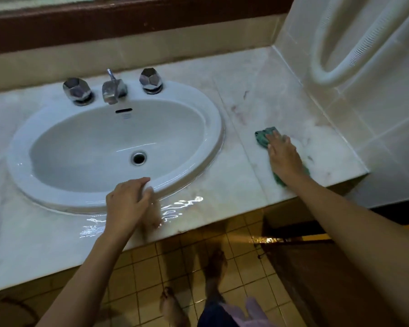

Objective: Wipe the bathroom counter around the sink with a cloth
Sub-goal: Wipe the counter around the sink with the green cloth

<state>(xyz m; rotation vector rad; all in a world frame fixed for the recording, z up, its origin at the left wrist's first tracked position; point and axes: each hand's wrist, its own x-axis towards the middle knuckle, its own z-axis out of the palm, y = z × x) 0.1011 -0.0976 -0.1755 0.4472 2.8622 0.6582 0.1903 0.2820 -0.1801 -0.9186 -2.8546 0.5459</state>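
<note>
A pale marble counter (pixel 243 107) holds an oval white sink (pixel 198 114) at centre left. To the right of the sink, my right hand (pixel 284 156) presses flat on a green cloth (pixel 263 137) lying on the counter near its right front corner. The cloth shows beyond my fingertips and under my wrist. My left hand (pixel 128 204) rests on the sink's front rim, its fingers curled over the edge. Water glistens on the counter beside that hand.
A chrome faucet (pixel 112 89) with two faceted knobs (pixel 77 90) (pixel 151 80) stands behind the basin. A tiled wall (pixel 376 119) with a white ribbed hose (pixel 328 74) bounds the counter's right end. Yellow floor tiles and my bare feet (pixel 214 265) lie below the front edge.
</note>
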